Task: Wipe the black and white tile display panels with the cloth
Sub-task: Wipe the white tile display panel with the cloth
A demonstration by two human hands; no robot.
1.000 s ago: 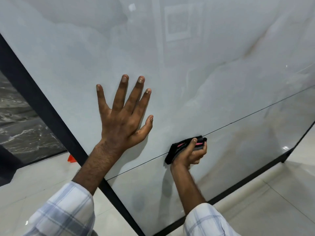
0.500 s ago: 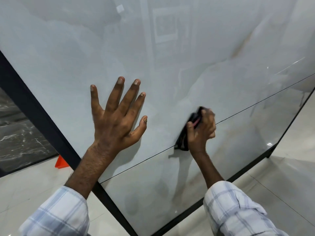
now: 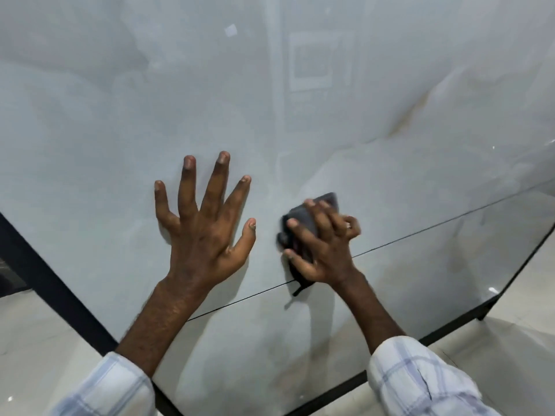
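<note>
**Cloth on the white panel, just above the seam**

Head view. A glossy white tile panel [image 3: 300,130] fills nearly the whole frame. It is pale grey-white with cloudy veining and a tan streak towards its right edge. A thin dark seam [image 3: 450,219] crosses it, rising from lower left to right, and splits an upper tile from a lower one. A black frame [image 3: 60,295] bounds the left and bottom edges. A short frame foot [image 3: 482,315] meets the floor near the bottom right corner. The floor [image 3: 516,349] is glossy cream tile, seen beyond both lower corners. Past the left edge is a sliver of dark veined panel [image 3: 10,274]. The gloss carries a pale square reflection [image 3: 312,64] near the top, its details blurred.

Left hand [image 3: 204,235]: palm flat on the upper tile, left of centre and above the seam. The fingers are straight, splayed wide apart and hold nothing.

Right hand [image 3: 324,253]: the fingers are bent over a dark grey cloth [image 3: 329,202] and clamp the wad against the panel. The outer fingers are motion-blurred. The cloth sits just above the seam near the panel's middle, just beside the left thumb but apart from it. A loose tail of it hangs across the seam onto the lower tile.

In the way: both bare forearms and the pale checked sleeves [image 3: 420,382] cover stretches of the seam, the lower tile and the bottom frame.
</note>
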